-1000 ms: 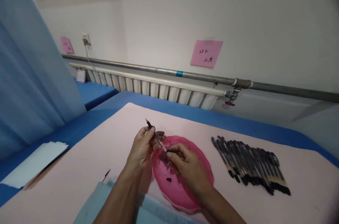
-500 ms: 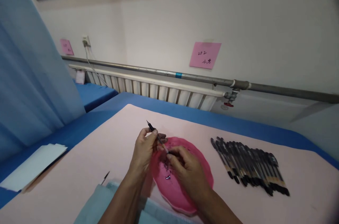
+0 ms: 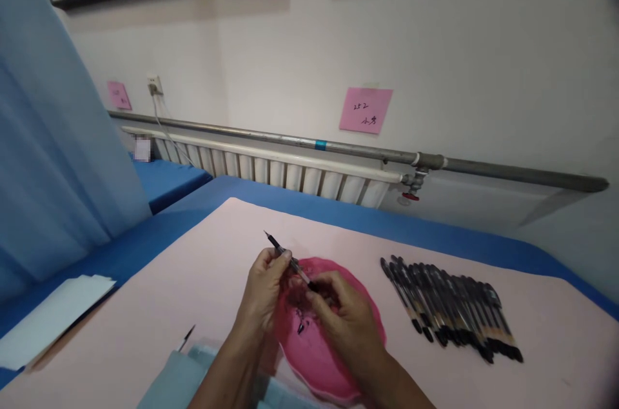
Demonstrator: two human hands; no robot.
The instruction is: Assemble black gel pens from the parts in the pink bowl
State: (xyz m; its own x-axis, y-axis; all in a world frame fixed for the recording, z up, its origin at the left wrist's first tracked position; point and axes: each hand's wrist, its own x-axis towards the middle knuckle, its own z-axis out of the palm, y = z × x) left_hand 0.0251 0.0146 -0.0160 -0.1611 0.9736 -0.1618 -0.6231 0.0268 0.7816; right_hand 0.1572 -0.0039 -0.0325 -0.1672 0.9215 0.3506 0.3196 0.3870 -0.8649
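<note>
A pen [image 3: 300,272] with a clear barrel and black grip slants between my hands, its tip pointing up and left. My left hand [image 3: 265,283] pinches the barrel near the grip. At the pen's lower end, the fingers of my right hand [image 3: 345,315] close around a black end piece [image 3: 313,286]; whether it is fully seated I cannot tell. Beneath both hands lies a pink scalloped plate [image 3: 324,367] with several small dark parts [image 3: 300,326] in it. Some of these are hidden by my right hand.
Several black-capped pens [image 3: 449,302] lie in a row on the pink sheet [image 3: 193,280] at right. White papers [image 3: 58,319] are at left. Light-blue cloth [image 3: 174,377] lies near me, with a thin pointed piece [image 3: 186,338] sticking out. A radiator [image 3: 271,167] runs along the wall.
The view has tilted up slightly. The black end piece now shows at the pen's lower end by my right fingers. My left hand keeps its pinch on the pen.
</note>
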